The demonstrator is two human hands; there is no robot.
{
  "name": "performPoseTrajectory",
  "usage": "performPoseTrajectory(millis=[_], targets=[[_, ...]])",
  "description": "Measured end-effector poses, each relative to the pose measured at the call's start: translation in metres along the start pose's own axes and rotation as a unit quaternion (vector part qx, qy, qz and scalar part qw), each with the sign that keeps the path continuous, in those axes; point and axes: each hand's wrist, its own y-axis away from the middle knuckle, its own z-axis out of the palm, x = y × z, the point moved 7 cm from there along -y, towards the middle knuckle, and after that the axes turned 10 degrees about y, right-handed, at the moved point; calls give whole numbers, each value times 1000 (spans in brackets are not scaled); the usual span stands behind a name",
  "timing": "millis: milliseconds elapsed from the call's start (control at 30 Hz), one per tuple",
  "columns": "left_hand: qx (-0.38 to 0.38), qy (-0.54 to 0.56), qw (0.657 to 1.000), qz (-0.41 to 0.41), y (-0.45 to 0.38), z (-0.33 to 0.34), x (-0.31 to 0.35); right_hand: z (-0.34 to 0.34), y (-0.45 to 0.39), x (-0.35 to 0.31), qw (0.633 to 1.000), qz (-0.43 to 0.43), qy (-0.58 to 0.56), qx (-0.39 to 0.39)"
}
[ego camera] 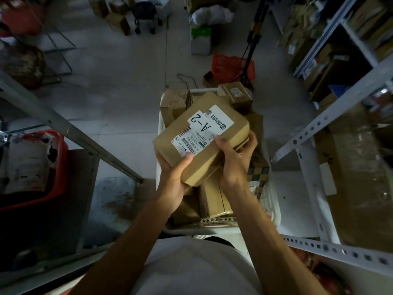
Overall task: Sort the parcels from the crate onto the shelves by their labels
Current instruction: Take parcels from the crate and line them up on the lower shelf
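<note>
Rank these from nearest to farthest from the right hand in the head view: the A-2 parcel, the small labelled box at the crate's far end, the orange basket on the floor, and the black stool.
1. A-2 parcel: in the right hand's grip.
2. Small labelled box: at the crate's far end.
3. Orange basket: on the floor beyond the crate.
4. Black stool: far back, to the left.

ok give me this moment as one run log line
left hand: holding parcel | right hand: holding parcel | label: A-2 | position: above crate | crate: more parcels inside
</note>
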Motion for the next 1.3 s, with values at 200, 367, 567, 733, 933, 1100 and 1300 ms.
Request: performPoseTrajectory(millis=[200, 367, 567, 733, 933, 1100, 1300], targets=[[-58, -55, 997, 21, -10, -8, 33, -21, -9, -5, 989, 1, 136, -55], [-82, -130, 987, 45, -6, -14, 56, -9, -14, -22, 930, -28, 238, -280], [-144, -218, 964, 45, -1, -12, 76, 4, -29, -37, 916, -39, 254, -308], [-102, -177, 977, 67, 0, -8, 75, -3, -33, -36, 963, -35, 174, -205], [-55, -151, 985, 68, -2, 8, 59, -11, -22, -26, 997, 24, 51, -55], [-78, -184, 979, 50, 13, 33, 28, 4, -5, -9, 1000, 18, 22, -9], [-86, -178, 976, 90, 9, 25, 50, -4, 17, -1, 980, -63, 178, -69]])
